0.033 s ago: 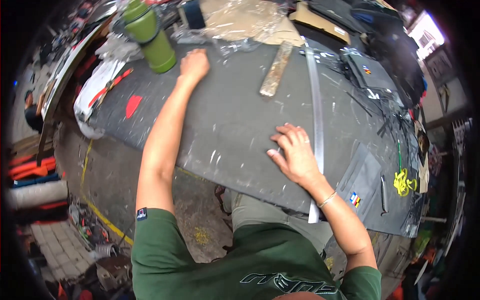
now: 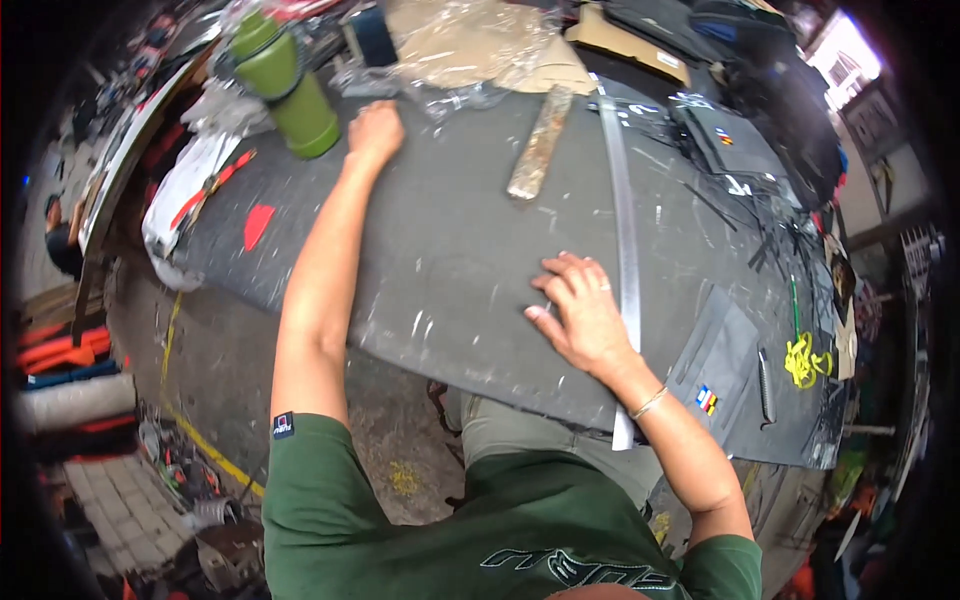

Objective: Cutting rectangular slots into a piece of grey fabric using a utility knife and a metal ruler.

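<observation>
My left hand (image 2: 376, 130) rests as a fist on the dark table, just right of a green bottle (image 2: 290, 95). Its fingers curl under, so whatever they may hold is hidden. My right hand (image 2: 583, 312) lies palm down near the table's front, fingers spread and slightly bent, holding nothing visible. Beside its wrist runs a long metal ruler (image 2: 622, 200), its near end jutting past the front edge. Between the hands, farther back, lies a worn, mottled bar (image 2: 540, 145). A grey fabric piece (image 2: 718, 350) with a small colourful label sits right of my right hand.
A black-handled cutter (image 2: 766, 388) and a yellow cord bundle (image 2: 803, 360) lie at the right. A red scrap (image 2: 258, 227) is at the left. Brown paper (image 2: 450, 40) under clear plastic covers the back, and a dark folded pouch (image 2: 725, 138) lies back right.
The whole view has shifted slightly, so the tabletop things appear a little farther left. Both hands keep their poses and their places on the table.
</observation>
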Motion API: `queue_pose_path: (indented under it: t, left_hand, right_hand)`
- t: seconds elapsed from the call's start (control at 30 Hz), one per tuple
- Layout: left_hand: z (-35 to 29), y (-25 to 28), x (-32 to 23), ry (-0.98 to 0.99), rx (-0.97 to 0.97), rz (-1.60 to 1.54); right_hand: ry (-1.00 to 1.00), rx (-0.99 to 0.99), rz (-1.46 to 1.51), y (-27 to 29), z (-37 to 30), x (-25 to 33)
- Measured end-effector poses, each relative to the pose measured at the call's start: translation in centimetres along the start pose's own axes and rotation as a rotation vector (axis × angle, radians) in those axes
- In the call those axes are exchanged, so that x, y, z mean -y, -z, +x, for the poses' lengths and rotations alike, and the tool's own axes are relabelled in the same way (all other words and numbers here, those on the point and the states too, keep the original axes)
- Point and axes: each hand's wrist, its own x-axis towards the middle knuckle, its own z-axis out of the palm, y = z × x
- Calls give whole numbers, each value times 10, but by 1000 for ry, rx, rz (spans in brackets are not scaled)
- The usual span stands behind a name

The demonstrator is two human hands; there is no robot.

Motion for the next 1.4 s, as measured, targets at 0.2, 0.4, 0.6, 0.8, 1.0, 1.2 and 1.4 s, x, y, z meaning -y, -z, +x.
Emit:
queue_pose_path:
  t: [0.2,0.4,0.6,0.8,1.0,1.2,1.4]
  left_hand:
    - [83,-44,9,-13,121,140]
    - [118,-44,108,-271,165,333]
    - [24,4,-10,-221,147,77]
    - [-96,145,-176,-240,178,-1163]
    - [-262,164,-314,-572,664,-700]
    - [-312,147,-423,-551,902,-989]
    - [-341,158,-483,-941,874,-850]
  right_hand:
    - [-67,-62,64,5,-5,-9]
    - [38,-148,134,-3,4,-10]
    - [-17,-133,56,-7,-9,-22]
    - [-419,-565,1164,6,-9,-33]
    - [-221,-1032,1660,83,-112,-32]
    - [-393,-1290,1923,112,-214,-44]
    - [-390,-1523,1866,136,-282,-51]
